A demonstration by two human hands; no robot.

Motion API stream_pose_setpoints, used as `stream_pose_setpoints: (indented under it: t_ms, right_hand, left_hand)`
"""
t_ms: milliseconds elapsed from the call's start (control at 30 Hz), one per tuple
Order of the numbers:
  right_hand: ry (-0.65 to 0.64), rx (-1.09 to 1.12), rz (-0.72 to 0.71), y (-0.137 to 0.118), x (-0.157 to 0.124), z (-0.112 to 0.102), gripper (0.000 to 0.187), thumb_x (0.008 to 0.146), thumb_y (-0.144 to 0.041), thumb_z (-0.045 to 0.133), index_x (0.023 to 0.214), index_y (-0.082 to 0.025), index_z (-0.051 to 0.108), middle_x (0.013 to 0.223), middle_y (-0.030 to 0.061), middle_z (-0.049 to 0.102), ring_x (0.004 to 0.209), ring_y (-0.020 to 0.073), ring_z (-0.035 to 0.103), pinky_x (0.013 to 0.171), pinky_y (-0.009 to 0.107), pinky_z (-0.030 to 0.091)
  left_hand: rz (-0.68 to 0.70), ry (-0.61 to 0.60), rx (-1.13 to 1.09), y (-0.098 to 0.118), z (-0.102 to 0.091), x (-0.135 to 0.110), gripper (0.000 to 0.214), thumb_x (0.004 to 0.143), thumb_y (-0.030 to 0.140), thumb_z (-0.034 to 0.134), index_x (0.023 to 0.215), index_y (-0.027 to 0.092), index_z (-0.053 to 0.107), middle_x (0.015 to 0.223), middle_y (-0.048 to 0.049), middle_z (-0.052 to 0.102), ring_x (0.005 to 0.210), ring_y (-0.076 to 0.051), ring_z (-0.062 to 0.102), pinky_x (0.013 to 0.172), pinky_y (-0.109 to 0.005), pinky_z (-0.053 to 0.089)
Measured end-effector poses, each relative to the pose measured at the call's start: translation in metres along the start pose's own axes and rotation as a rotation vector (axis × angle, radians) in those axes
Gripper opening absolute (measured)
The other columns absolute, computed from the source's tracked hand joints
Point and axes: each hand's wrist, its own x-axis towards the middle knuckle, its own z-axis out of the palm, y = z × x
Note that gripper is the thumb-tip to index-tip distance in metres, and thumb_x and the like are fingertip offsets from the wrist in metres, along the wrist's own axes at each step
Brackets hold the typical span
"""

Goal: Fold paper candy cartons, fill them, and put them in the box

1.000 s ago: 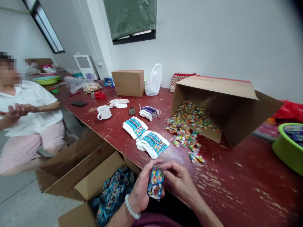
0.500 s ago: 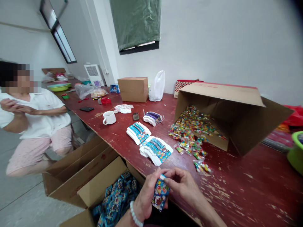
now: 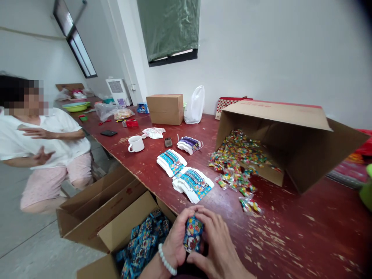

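A small blue printed candy box (image 3: 193,235) is between my two hands, near the table's front edge. My left hand (image 3: 178,236), with a pale bead bracelet at the wrist, wraps its left side. Around the top and right side curve the fingers of my right hand (image 3: 216,240), its thumb near the lower end. Just beyond lie two fanned stacks of flat blue cartons (image 3: 194,184). Clear candy packets (image 3: 250,206) are scattered to the right of these. Below my left forearm, an open carton holds many blue candy boxes (image 3: 147,240).
A large cardboard box (image 3: 273,110) lies on its side, spilling candy packets onto the red table (image 3: 279,228). A white mug (image 3: 136,143), a purple carton stack (image 3: 189,145) and a closed box (image 3: 164,109) stand farther back. A co-worker (image 3: 43,131) sits at left.
My right hand has moved from pinching the candy box's top flap to cupping its top and right side. The co-worker's hands have parted and lowered. The view has shifted slightly.
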Motion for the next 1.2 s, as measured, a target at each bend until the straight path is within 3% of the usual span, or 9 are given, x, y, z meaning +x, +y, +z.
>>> stream_pose_setpoints:
  t_ms: [100,300,400,500,567,633,733,967,1200]
  right_hand:
    - [0.003,-0.179,-0.044,-0.001,0.001,0.013,0.091,0.057,-0.02,0.075,0.14,-0.025,0.037,0.134,0.0145,0.053,0.116,0.0387,0.049,0.097,0.054,0.037]
    - [-0.11,-0.119,-0.066,-0.01,0.018,0.022,0.073,0.06,-0.021,0.069,0.129,-0.016,0.048,0.118,0.0152,0.059,0.105,0.0334,0.053,0.092,0.048,0.042]
    - [-0.208,0.015,-0.064,0.004,0.029,0.023,0.081,0.062,-0.036,0.077,0.134,-0.02,0.043,0.124,0.0128,0.057,0.11,0.0315,0.054,0.094,0.045,0.044]
    - [-0.067,-0.001,0.005,0.042,0.05,0.018,0.076,0.072,-0.04,0.074,0.137,-0.022,0.038,0.133,0.014,0.051,0.121,0.0316,0.049,0.1,0.046,0.041]
    - [0.075,-0.093,0.131,0.073,0.068,0.013,0.059,0.08,-0.035,0.066,0.132,-0.02,0.043,0.126,0.0144,0.055,0.117,0.0306,0.052,0.099,0.047,0.041]
    - [0.09,-0.169,0.271,0.099,0.083,0.008,0.054,0.08,-0.04,0.067,0.125,-0.018,0.049,0.121,0.0141,0.056,0.112,0.0303,0.053,0.097,0.045,0.042]
    - [0.088,-0.195,0.386,0.117,0.093,0.007,0.049,0.073,-0.046,0.072,0.11,-0.018,0.057,0.112,0.0136,0.057,0.107,0.0321,0.053,0.093,0.045,0.043]
    - [0.159,-0.094,0.568,0.118,0.093,0.014,0.049,0.056,-0.046,0.08,0.091,-0.021,0.055,0.102,0.0094,0.056,0.101,0.0321,0.053,0.083,0.04,0.043]
    - [0.178,0.314,0.623,0.107,0.089,-0.011,0.032,0.077,-0.051,0.056,0.086,-0.021,0.054,0.076,0.0025,0.062,0.069,0.0198,0.058,0.064,0.03,0.045]
  left_hand:
    - [0.057,0.034,0.028,0.002,-0.001,-0.001,0.033,0.083,0.034,0.062,0.112,0.018,0.064,0.082,-0.0024,0.069,0.077,-0.019,0.067,0.071,-0.028,0.051]
    - [0.098,0.11,0.053,0.01,-0.008,-0.003,0.029,0.08,0.031,0.068,0.104,0.014,0.066,0.093,-0.0058,0.071,0.082,-0.019,0.068,0.076,-0.026,0.052]
    - [0.092,0.202,0.121,0.017,-0.028,-0.009,0.033,0.08,0.033,0.067,0.108,0.017,0.064,0.085,-0.004,0.071,0.063,-0.017,0.066,0.059,-0.027,0.052]
    - [0.21,0.333,0.366,0.03,-0.064,-0.017,0.044,0.082,0.046,0.062,0.119,0.022,0.059,0.082,-0.0036,0.07,0.053,-0.018,0.063,0.048,-0.029,0.049]
    - [0.361,0.432,0.529,0.042,-0.092,-0.022,0.044,0.081,0.051,0.062,0.112,0.02,0.063,0.098,-0.0071,0.071,0.081,-0.023,0.068,0.066,-0.032,0.054]
    - [0.486,0.566,0.695,0.053,-0.116,-0.024,0.048,0.08,0.055,0.061,0.112,0.02,0.065,0.118,-0.008,0.066,0.11,-0.026,0.061,0.092,-0.034,0.049]
    - [0.46,0.667,0.759,0.065,-0.134,-0.024,0.057,0.08,0.06,0.057,0.119,0.02,0.061,0.116,-0.0087,0.066,0.116,-0.028,0.057,0.104,-0.041,0.04]
    - [0.498,0.494,0.802,0.056,-0.109,-0.012,0.046,0.079,0.05,0.063,0.112,0.018,0.062,0.11,-0.008,0.069,0.111,-0.027,0.059,0.101,-0.038,0.041]
    - [0.596,0.349,0.904,0.052,-0.066,-0.01,0.043,0.082,0.047,0.062,0.115,0.018,0.061,0.112,-0.0086,0.067,0.106,-0.024,0.06,0.094,-0.034,0.043]
